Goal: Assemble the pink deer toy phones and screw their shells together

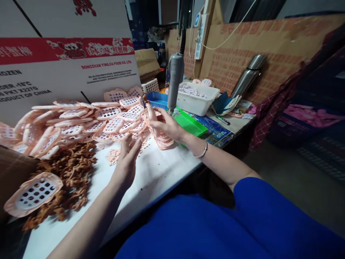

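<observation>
My left hand is over the white tabletop, fingers apart and nothing seen in it, near small pink pieces. My right hand is at a stack of pink parts, its fingers closed around a pink part that they largely hide. A heap of pink frames with white perforated panels lies beyond my left hand. Brown parts are piled at the left, with one pink frame on them. A grey electric screwdriver hangs upright just behind my right hand.
Behind the screwdriver are a green perforated tray with small metal pieces, a blue bin and a white tub. A steel flask leans against cardboard at the right. A large printed carton stands behind the heap.
</observation>
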A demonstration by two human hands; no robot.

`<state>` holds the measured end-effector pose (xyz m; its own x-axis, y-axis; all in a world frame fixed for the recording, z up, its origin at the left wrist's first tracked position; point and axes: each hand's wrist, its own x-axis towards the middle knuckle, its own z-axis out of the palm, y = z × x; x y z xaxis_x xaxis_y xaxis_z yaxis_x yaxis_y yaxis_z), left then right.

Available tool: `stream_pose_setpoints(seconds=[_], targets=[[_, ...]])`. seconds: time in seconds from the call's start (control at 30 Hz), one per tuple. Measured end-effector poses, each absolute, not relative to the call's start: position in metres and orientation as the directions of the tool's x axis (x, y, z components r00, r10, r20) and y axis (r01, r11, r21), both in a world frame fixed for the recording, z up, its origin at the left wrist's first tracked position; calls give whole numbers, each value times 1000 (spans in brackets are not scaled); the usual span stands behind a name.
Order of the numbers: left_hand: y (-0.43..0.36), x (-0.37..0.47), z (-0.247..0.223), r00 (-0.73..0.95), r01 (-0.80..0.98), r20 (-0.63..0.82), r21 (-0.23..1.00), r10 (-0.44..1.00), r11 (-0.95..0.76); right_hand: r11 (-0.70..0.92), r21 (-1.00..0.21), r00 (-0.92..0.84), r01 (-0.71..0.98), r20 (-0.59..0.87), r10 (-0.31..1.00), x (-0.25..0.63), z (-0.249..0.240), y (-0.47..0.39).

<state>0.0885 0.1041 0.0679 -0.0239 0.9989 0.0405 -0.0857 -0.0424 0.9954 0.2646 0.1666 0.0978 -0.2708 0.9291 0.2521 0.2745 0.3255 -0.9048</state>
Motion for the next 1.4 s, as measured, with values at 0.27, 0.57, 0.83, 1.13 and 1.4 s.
stream_pose_setpoints(seconds=[0.27,0.57,0.83,1.13,1.4], targets=[[103,64,31,-34,-9,99,995,995,-99,71,-245,-41,967,126,991,250,123,180],[95,67,43,22,-46,171,984,985,-170,0,-60,1,998,27,1000,229,136,189],[95,67,43,30,-28,182,983,983,-182,-12,13,12,1000,-25,1000,220,138,193],[97,65,42,23,7,168,986,985,-168,26,13,-26,1000,10,1000,227,132,202],[99,66,41,22,-4,143,990,989,-143,21,-33,-21,999,11,1000,227,130,203]])
